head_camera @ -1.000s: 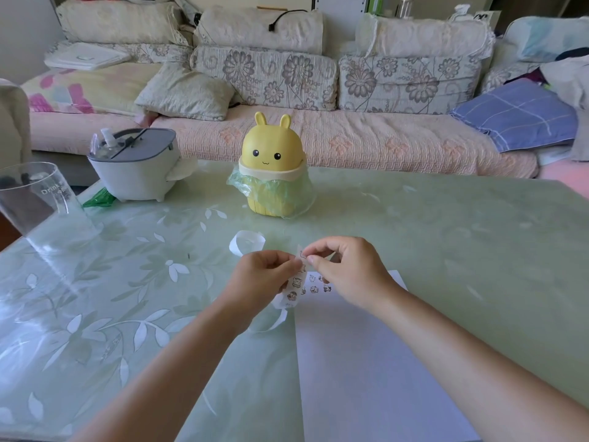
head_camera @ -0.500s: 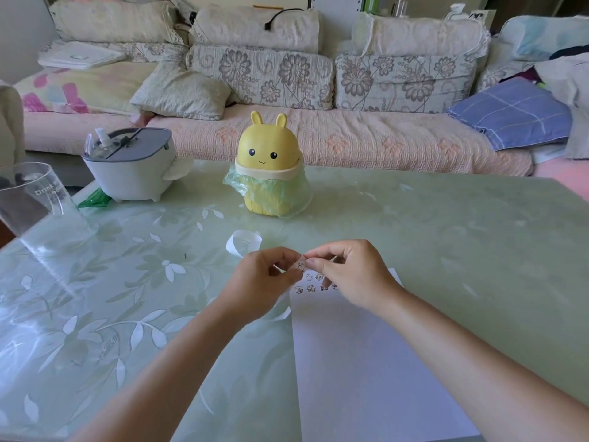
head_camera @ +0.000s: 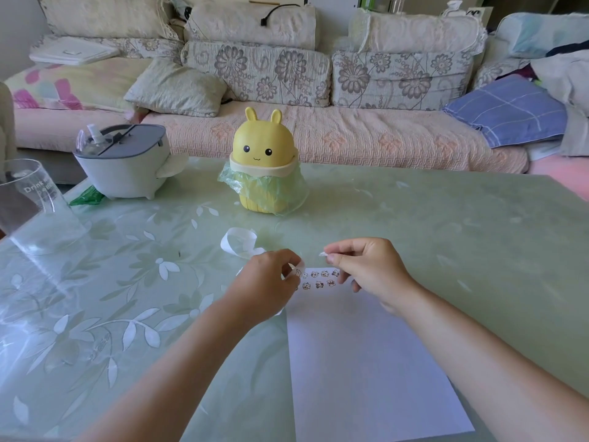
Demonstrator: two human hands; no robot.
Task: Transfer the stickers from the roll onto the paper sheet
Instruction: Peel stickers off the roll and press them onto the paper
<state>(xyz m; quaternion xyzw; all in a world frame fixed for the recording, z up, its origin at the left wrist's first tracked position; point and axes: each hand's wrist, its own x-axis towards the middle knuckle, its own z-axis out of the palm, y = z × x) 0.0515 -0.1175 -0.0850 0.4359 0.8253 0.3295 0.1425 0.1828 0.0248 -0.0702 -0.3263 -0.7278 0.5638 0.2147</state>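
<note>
A white paper sheet [head_camera: 360, 355] lies on the table in front of me, with several small stickers [head_camera: 318, 279] stuck in two rows along its far edge. My left hand [head_camera: 267, 282] pinches the sticker strip [head_camera: 296, 272] at the sheet's far left corner; the strip's loose white end [head_camera: 239, 242] curls away on the table behind it. My right hand [head_camera: 366, 266] hovers above the sheet's far edge and pinches one small peeled sticker [head_camera: 323, 254] between thumb and forefinger.
A yellow bunny-shaped bin [head_camera: 263, 167] with a green bag stands behind the hands. A grey-lidded white appliance [head_camera: 122, 164] sits at the back left, a clear glass cup [head_camera: 28, 202] at the far left. The glass table [head_camera: 446, 237] ends at a sofa.
My hands were together on the strip; now the right hand has pulled away to the right with a peeled sticker. The left hand stays on the strip.
</note>
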